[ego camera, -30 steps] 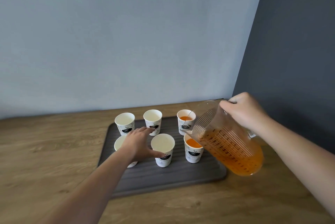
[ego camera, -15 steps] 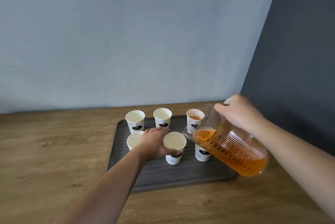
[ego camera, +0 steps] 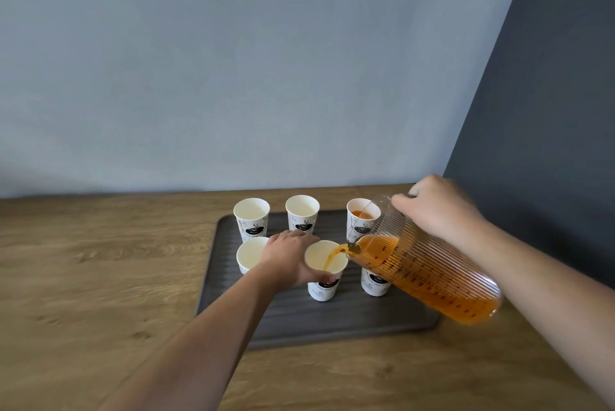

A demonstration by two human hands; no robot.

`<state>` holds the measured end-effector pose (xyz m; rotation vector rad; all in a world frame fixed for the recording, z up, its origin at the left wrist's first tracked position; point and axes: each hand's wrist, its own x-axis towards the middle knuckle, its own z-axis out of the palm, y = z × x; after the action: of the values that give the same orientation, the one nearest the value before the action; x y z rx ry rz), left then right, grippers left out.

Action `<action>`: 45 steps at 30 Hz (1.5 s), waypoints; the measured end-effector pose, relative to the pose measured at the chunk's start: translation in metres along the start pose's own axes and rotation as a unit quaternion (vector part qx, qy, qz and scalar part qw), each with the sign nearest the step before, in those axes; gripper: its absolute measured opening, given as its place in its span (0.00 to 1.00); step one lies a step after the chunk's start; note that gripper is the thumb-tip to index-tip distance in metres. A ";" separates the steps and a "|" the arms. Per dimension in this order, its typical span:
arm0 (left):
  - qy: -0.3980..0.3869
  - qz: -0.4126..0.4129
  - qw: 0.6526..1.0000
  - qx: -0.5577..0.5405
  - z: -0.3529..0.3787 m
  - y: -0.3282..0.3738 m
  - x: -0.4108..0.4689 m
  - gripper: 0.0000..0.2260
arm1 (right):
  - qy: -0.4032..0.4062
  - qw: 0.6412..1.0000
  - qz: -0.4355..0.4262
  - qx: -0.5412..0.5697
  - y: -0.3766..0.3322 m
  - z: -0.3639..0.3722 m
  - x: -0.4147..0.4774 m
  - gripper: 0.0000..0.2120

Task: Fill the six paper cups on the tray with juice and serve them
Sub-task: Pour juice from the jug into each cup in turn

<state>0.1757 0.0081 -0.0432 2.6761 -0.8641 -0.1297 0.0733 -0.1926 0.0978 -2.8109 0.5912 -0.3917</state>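
The left hand (ego camera: pixel 286 261) is wrapping fingers and thumb round the front-middle cup (ego camera: pixel 323 290) on the tray (ego camera: pixel 299 320), near the bench's (ego camera: pixel 83 277) back edge. The right hand (ego camera: pixel 439 211) is gripping the tilted jug (ego camera: pixel 429 280) and pouring juice (ego camera: pixel 332 256) into that cup. The back-right cup (ego camera: pixel 361 222) is holding juice too.

The cup (ego camera: pixel 324 290) in my left grip (ego camera: pixel 286 261) is white with a black printed emblem, cream inside. The juice (ego camera: pixel 432 294) is amber-orange in a clear ribbed jug (ego camera: pixel 396 227) with black scale marks. The tray (ego camera: pixel 299 320) is dark grey, ridged in stripes; the surface (ego camera: pixel 100 277) is brown wood grain.
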 end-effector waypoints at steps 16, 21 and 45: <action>-0.010 -0.006 1.000 -0.005 0.000 0.001 -0.002 0.39 | -0.007 1.000 0.001 -0.012 0.002 0.001 0.003 0.23; -0.011 -0.009 1.000 -0.008 0.001 0.002 -0.005 0.38 | -0.005 1.000 -0.007 -0.011 0.003 0.004 0.004 0.22; -0.007 -0.020 1.000 -0.006 -0.003 0.004 -0.003 0.39 | 0.007 0.998 -0.053 -0.024 -0.002 0.001 0.010 0.27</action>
<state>0.1715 0.0082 -0.0393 2.6849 -0.8120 -0.1632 0.0831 -0.1948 0.0997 -2.8966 0.4621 -0.4214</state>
